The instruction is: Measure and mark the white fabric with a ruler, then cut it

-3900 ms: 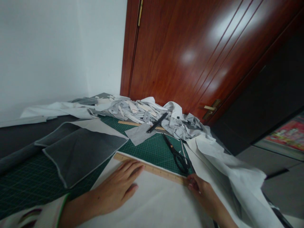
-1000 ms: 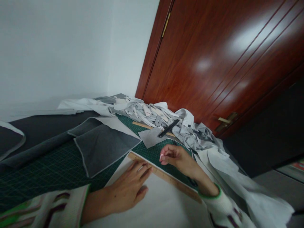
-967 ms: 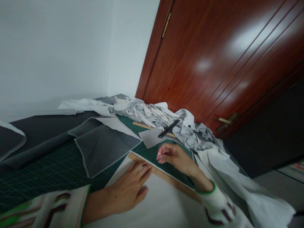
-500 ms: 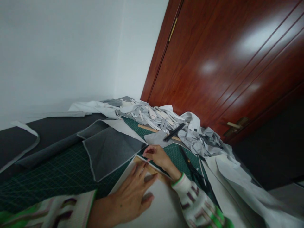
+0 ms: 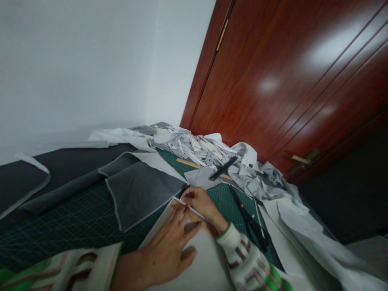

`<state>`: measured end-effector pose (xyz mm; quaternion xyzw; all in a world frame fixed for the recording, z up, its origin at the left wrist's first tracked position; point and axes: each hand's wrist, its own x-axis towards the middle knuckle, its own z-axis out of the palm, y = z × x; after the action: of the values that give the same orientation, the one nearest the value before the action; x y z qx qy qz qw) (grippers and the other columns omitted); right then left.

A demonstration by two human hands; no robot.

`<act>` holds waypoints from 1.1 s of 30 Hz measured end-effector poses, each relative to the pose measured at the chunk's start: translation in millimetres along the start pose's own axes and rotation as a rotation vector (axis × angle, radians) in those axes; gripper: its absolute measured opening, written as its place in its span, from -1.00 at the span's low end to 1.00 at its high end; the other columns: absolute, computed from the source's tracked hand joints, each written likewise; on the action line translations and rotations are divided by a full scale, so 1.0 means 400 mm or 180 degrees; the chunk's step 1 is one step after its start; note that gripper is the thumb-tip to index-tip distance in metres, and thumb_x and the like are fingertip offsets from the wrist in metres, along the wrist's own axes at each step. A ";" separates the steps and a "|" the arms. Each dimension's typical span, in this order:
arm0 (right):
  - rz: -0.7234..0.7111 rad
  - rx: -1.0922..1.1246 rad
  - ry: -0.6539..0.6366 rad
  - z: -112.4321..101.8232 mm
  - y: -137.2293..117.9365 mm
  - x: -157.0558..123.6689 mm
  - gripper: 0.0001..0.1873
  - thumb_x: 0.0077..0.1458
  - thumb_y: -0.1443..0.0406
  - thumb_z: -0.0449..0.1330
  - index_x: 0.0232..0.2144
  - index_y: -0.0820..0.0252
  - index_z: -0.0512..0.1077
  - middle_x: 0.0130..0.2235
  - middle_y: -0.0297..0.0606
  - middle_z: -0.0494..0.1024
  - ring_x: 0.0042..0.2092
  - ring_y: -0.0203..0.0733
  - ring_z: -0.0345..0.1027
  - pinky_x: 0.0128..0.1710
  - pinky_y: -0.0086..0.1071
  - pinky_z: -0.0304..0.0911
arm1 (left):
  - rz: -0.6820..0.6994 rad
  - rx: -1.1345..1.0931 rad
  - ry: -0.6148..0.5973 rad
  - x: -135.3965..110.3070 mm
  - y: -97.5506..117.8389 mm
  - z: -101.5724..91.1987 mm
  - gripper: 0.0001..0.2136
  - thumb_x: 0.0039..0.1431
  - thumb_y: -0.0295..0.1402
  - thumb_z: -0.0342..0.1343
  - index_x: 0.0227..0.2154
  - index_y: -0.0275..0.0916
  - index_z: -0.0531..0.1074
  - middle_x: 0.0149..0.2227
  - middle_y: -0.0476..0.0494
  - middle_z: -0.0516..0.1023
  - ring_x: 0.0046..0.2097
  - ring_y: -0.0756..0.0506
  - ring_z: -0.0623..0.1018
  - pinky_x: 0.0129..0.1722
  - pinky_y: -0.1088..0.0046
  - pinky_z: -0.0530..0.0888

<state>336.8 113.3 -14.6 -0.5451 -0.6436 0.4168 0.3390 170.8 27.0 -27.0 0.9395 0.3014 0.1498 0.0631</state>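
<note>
A white sheet (image 5: 201,270) lies on a green cutting mat (image 5: 75,218), with a tan strip (image 5: 194,217) along its far edge. My left hand (image 5: 165,248) rests flat on this sheet, fingers spread, the fingertips reaching the strip. At the sheet's far edge, near the corner, my right hand (image 5: 201,204) has thumb and fingertips pinched together. Whatever is between them is too small to make out. Black-handled scissors (image 5: 251,224) lie on the mat to the right of my right hand. Just beyond the sheet's corner is a dark grey cloth piece (image 5: 145,190) with a pale edge.
A black bar-like tool (image 5: 223,168) and a wooden strip (image 5: 189,163) lie beyond my hands. Behind them, white and grey scraps (image 5: 197,145) are heaped against a red-brown door (image 5: 266,81). White sheets (image 5: 291,234) spread on the right; dark cloth (image 5: 75,165) covers the left.
My right hand has shifted slightly down and left onto the sheet's far edge, and its fingertips have come closer together. My left hand stays in place.
</note>
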 end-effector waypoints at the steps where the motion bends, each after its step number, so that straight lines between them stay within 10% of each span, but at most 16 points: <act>1: -0.0013 -0.0014 0.0013 0.001 0.000 0.000 -0.96 -0.07 0.36 0.28 -0.53 0.15 0.52 -0.50 -0.40 0.56 -0.42 -0.27 0.40 -0.36 -0.41 0.27 | 0.0026 0.0023 0.0039 -0.002 -0.002 0.004 -0.40 0.21 -0.34 0.16 0.32 -0.20 0.22 0.35 -0.61 0.09 0.35 -0.65 0.08 0.16 -0.36 0.29; 33: -0.0137 -0.0543 0.0063 0.030 -0.022 -0.004 -0.91 -0.01 0.43 0.23 -0.49 0.21 0.52 -0.48 -0.39 0.53 -0.42 -0.30 0.38 -0.38 -0.47 0.23 | -0.0034 0.0098 -0.0140 -0.001 0.007 0.005 -0.48 0.34 -0.19 0.03 0.29 -0.27 0.28 0.22 -0.52 0.36 0.29 -0.50 0.27 0.20 -0.16 0.33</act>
<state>322.9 109.2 -11.7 -0.5622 -0.6849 0.3476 0.3066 172.6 24.5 -28.6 0.9419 0.3072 0.1241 0.0562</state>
